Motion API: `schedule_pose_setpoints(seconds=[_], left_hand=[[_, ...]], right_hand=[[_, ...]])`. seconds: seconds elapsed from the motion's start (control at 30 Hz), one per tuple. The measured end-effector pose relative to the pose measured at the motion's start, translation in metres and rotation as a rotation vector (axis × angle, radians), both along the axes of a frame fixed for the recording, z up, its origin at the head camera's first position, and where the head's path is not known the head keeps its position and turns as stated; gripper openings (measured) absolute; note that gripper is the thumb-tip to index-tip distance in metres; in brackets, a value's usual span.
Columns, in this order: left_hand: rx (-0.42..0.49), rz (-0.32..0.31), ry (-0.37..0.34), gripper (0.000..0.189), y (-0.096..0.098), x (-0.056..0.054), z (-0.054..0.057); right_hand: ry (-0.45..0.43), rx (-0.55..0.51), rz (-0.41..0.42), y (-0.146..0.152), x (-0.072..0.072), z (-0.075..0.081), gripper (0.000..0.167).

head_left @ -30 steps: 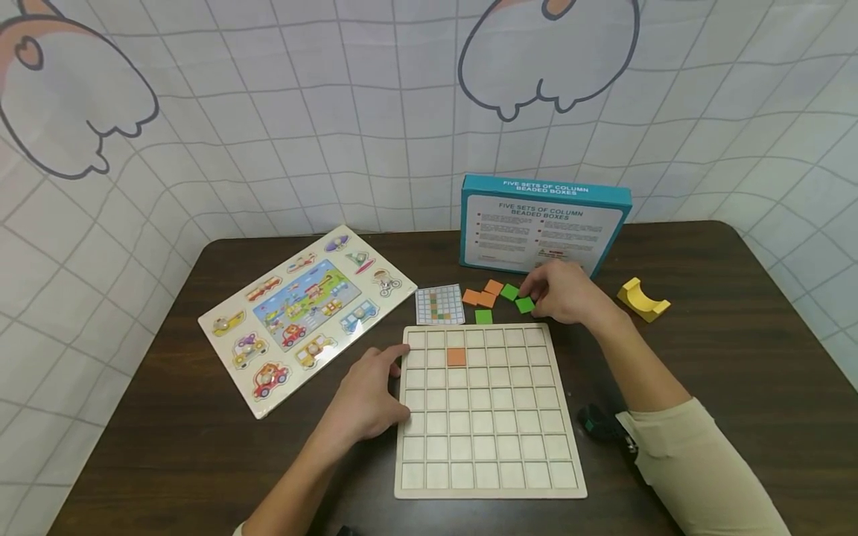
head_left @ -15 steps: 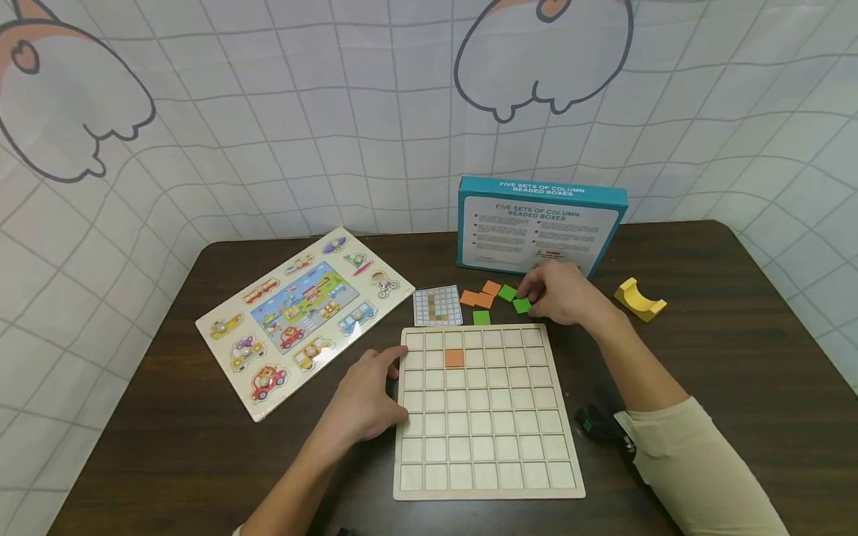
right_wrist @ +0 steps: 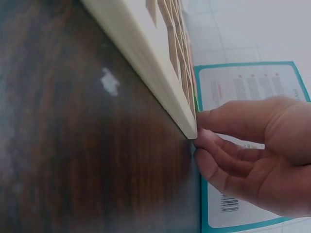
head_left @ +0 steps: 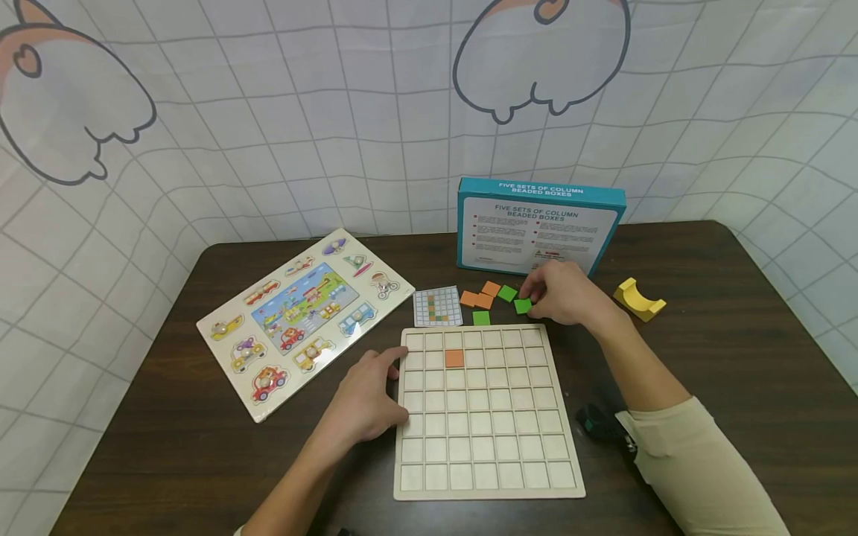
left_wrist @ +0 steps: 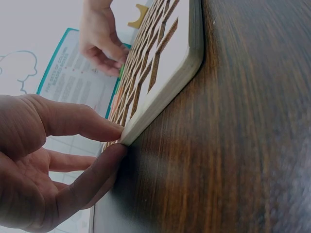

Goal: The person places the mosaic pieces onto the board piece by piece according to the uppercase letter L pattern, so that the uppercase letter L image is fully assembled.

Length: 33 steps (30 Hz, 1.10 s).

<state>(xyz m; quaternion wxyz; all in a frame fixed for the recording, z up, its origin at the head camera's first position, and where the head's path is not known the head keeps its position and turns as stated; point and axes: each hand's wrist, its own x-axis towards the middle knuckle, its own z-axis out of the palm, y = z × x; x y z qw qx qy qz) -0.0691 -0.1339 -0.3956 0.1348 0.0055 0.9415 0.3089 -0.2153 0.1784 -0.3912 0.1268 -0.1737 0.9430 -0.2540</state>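
Observation:
A pale wooden grid board (head_left: 488, 423) lies on the table, with an orange square tile (head_left: 454, 359) in one cell of an upper row. My left hand (head_left: 362, 398) rests against the board's left edge, thumb and fingertips spread along it; the left wrist view shows this contact too. Beyond the board's far right corner, my right hand (head_left: 566, 292) grips a green square tile (head_left: 522, 306) between thumb and finger. More green tiles (head_left: 507, 293) and orange tiles (head_left: 483, 301) lie beside it. In the right wrist view the board corner and fingers mostly hide the tile.
A small pattern card (head_left: 437, 307) lies behind the board. A teal box (head_left: 539, 227) stands upright at the back. To the left is a vehicle peg puzzle (head_left: 304, 324); to the right, a yellow curved block (head_left: 639, 300). A dark object (head_left: 596, 423) sits by the right sleeve.
The head view has shifted slightly. Both hands, the board and the tiles otherwise stay where they were.

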Motion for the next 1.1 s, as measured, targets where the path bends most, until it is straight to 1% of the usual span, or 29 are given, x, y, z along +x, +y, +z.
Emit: schedule_pose_setpoints(seconds=[0.5, 1.1], left_hand=[[-0.006, 0.002, -0.002, 0.092, 0.001, 0.000, 0.000], [0.000, -0.008, 0.002, 0.092, 0.000, 0.000, -0.001]], right_hand=[[0.038, -0.027, 0.043, -0.001, 0.003, 0.002, 0.017], [0.048, -0.117, 0.066, -0.005, 0.018, 0.011, 0.016]])
